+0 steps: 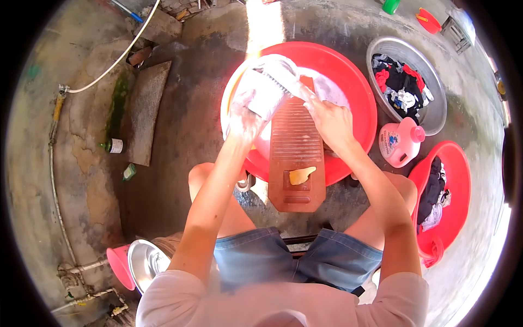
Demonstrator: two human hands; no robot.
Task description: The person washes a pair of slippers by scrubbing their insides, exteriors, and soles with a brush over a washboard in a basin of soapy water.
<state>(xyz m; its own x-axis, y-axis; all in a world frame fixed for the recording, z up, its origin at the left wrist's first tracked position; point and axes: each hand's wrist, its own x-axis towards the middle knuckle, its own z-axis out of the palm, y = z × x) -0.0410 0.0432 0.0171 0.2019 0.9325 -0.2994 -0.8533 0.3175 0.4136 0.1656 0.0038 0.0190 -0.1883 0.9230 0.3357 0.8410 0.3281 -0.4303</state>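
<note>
My left hand point(245, 122) is closed around a whitish item shaped like a shoe point(265, 100), held above the red basin point(357, 98). Strong glare washes out its details. In my right hand point(331, 121) is a pale scrubbing brush point(289, 80), its bristles turned down and left against or just over that item; contact cannot be made out. A brown ribbed washboard point(297, 133) leans out of the basin toward me. On its lower end sits a yellow piece of soap point(300, 175). Sudsy water point(327, 90) shows in the basin.
To the right stand a metal basin point(438, 109) of dark, red and white clothes, a pink detergent jug point(400, 143) and a red tub point(460, 180) with more clothes. At left are a board point(150, 114), a bottle point(113, 145), a hose point(117, 65) and a metal bowl point(143, 264).
</note>
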